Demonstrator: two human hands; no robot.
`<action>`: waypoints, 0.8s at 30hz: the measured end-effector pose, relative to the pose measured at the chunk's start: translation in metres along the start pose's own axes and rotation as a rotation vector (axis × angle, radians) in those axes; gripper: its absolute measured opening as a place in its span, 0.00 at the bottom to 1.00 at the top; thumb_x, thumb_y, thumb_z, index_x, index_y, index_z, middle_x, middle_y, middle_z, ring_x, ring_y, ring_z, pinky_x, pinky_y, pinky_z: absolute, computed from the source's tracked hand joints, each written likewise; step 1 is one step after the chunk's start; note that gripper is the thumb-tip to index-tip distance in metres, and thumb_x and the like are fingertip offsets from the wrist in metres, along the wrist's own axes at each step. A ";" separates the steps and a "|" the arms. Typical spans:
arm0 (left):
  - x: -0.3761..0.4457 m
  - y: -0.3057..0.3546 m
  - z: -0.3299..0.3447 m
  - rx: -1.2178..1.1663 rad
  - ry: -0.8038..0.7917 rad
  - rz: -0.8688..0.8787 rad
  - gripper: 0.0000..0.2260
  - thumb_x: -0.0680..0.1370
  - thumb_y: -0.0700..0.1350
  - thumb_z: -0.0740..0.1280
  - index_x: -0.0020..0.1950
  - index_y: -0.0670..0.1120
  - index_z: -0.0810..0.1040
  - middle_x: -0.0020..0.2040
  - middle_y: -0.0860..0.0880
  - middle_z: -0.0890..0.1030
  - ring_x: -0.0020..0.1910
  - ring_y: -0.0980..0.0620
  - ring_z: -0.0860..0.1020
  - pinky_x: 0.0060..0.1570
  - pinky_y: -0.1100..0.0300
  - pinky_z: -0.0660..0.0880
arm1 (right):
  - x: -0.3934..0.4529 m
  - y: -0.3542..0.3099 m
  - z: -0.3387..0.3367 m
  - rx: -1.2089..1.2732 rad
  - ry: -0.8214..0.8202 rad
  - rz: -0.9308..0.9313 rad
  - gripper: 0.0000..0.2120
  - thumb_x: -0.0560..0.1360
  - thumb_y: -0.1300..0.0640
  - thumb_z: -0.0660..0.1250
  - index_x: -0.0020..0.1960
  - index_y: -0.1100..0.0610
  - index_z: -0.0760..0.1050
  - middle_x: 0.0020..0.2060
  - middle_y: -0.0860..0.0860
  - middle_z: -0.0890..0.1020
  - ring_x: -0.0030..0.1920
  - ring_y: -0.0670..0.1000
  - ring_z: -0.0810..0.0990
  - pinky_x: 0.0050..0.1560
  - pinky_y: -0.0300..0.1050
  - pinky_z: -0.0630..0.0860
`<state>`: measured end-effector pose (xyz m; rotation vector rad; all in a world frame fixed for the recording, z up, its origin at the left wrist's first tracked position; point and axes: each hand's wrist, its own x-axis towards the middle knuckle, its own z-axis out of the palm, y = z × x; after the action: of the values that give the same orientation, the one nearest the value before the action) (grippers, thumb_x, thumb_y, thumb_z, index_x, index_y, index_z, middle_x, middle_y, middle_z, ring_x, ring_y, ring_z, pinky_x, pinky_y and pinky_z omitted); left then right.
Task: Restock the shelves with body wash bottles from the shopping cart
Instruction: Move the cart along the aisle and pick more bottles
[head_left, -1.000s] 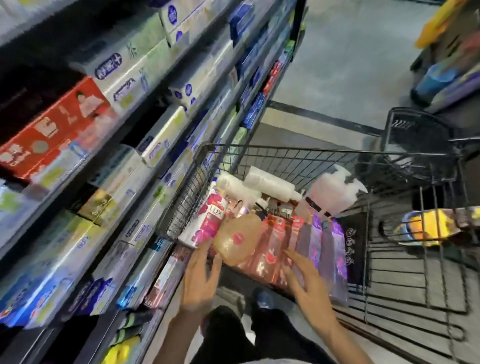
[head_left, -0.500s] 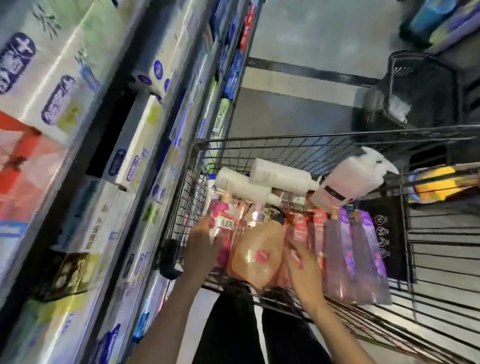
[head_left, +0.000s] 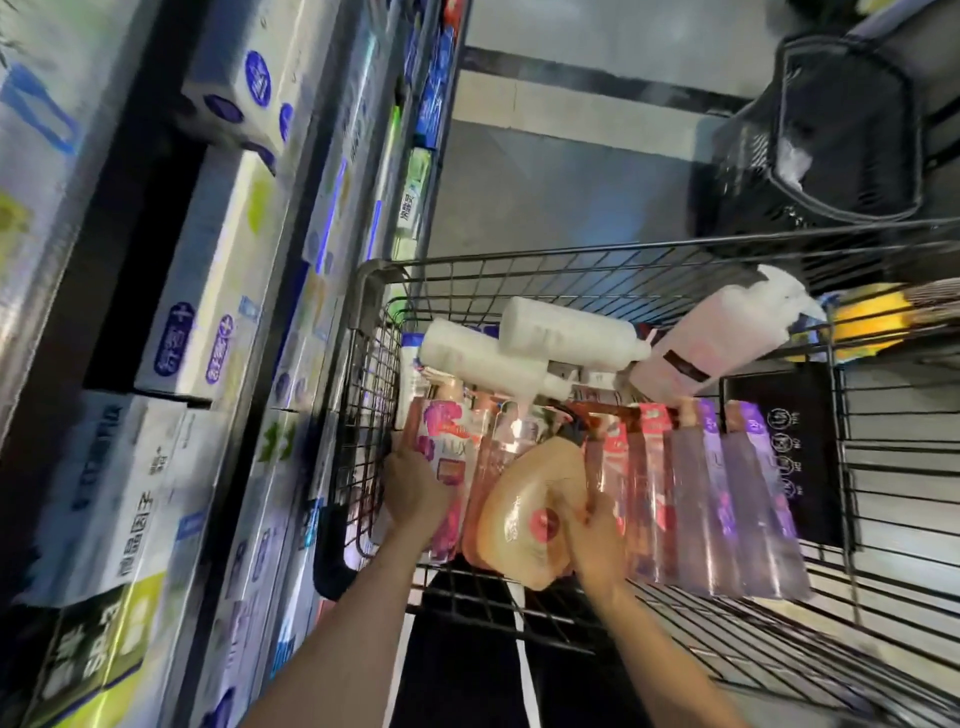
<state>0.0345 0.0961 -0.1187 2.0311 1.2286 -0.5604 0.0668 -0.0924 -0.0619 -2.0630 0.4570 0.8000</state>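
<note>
Along the left edge run the store shelves (head_left: 291, 291), packed with white cardboard boxes printed in blue and green (head_left: 208, 291), all blurred. Just right of them stands the black wire shopping cart (head_left: 374, 395), its near left corner close to the shelf edge. Inside the cart, at its left wall, the left hand (head_left: 415, 493) grips a clear pink body wash bottle with a pink flower label (head_left: 444, 457), fingers curled round its lower part. Next to it lies a rounded peach-coloured bottle with a red spot on its label (head_left: 524, 514); the right hand (head_left: 597, 540) holds this bottle's right side, fingers curled against it. To the right a row of clear pink and purple body wash bottles (head_left: 727, 499) lies side by side on the cart floor. Behind them rest two white cylindrical bottles (head_left: 519, 353) on their sides and a pale pink pump bottle (head_left: 717, 343) tilted against the cart's wire. Beyond the cart, far right, sits a black mesh basket (head_left: 831, 130) on the grey floor.
</note>
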 end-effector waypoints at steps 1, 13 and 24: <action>0.001 0.001 -0.006 0.026 0.010 -0.023 0.34 0.62 0.50 0.81 0.62 0.40 0.71 0.57 0.40 0.75 0.54 0.43 0.76 0.46 0.58 0.74 | 0.001 0.003 0.001 0.013 0.004 0.030 0.25 0.76 0.49 0.68 0.69 0.58 0.67 0.52 0.49 0.81 0.48 0.44 0.79 0.51 0.39 0.77; -0.016 -0.003 -0.062 -0.434 -0.176 -0.008 0.28 0.60 0.44 0.81 0.56 0.43 0.76 0.47 0.47 0.82 0.46 0.48 0.81 0.48 0.51 0.80 | -0.004 0.005 0.018 0.131 -0.023 0.222 0.21 0.67 0.45 0.76 0.54 0.55 0.77 0.46 0.50 0.83 0.50 0.52 0.81 0.53 0.45 0.77; -0.058 -0.009 -0.076 -0.683 -0.291 -0.065 0.20 0.63 0.41 0.80 0.51 0.45 0.79 0.44 0.45 0.84 0.41 0.46 0.84 0.40 0.55 0.80 | 0.003 0.000 0.028 0.314 -0.046 0.346 0.40 0.47 0.45 0.84 0.54 0.61 0.78 0.44 0.54 0.84 0.45 0.54 0.83 0.47 0.51 0.81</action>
<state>0.0005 0.1212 -0.0318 1.2941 1.1128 -0.3760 0.0587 -0.0689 -0.0761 -1.6926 0.8723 0.9099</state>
